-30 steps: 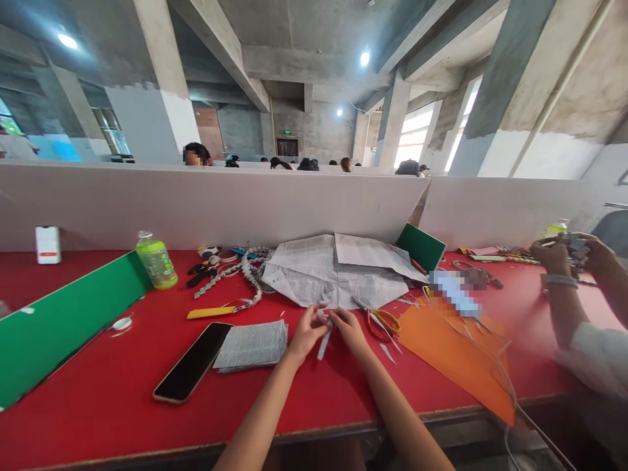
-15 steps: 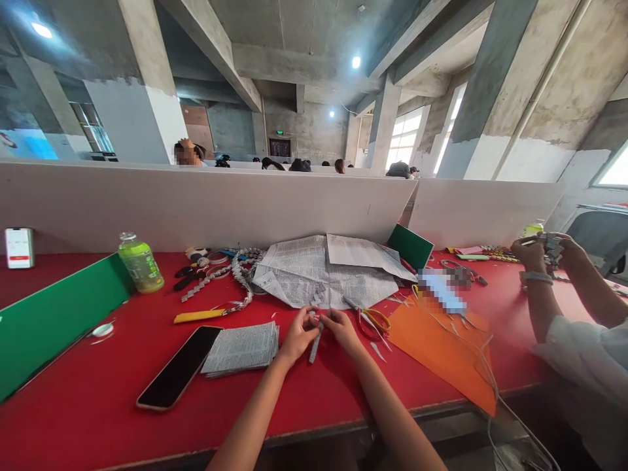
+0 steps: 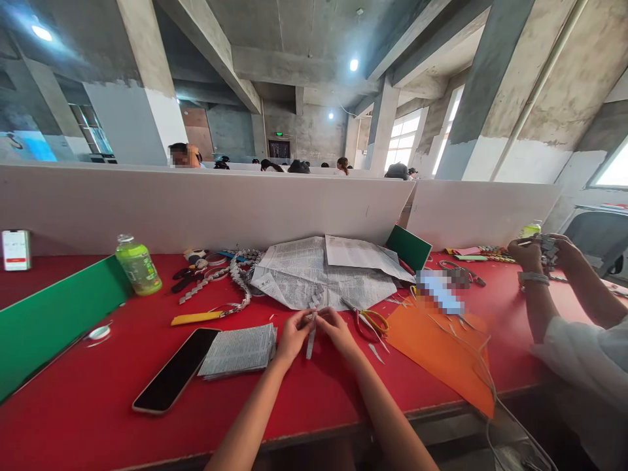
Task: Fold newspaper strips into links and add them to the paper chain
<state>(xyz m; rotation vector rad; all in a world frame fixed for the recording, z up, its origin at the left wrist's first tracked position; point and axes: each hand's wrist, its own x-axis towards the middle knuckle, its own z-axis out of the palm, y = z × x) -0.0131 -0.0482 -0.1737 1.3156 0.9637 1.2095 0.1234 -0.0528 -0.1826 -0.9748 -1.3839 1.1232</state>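
My left hand (image 3: 294, 335) and my right hand (image 3: 336, 328) meet over the red table, fingers pinched on a narrow folded newspaper strip (image 3: 311, 343). Its lower end hangs down between them, and a zigzag folded part shows above the fingertips. Behind them lie crumpled newspaper sheets (image 3: 294, 268). A stack of cut newspaper pieces (image 3: 239, 351) is left of my left hand, beside a black phone (image 3: 175, 371). Scissors with red and yellow handles (image 3: 373, 324) rest right of my right hand.
On the red table (image 3: 294, 412) are a green bottle (image 3: 138, 267), a yellow cutter (image 3: 197, 318), folded chains (image 3: 239, 275), an orange sheet (image 3: 436, 353) and a cable. Green boards stand left and behind. A person's hands (image 3: 544, 252) work at right.
My fingers have shifted slightly on the strip, and both hands have come a little closer together. The camera view has moved a little.
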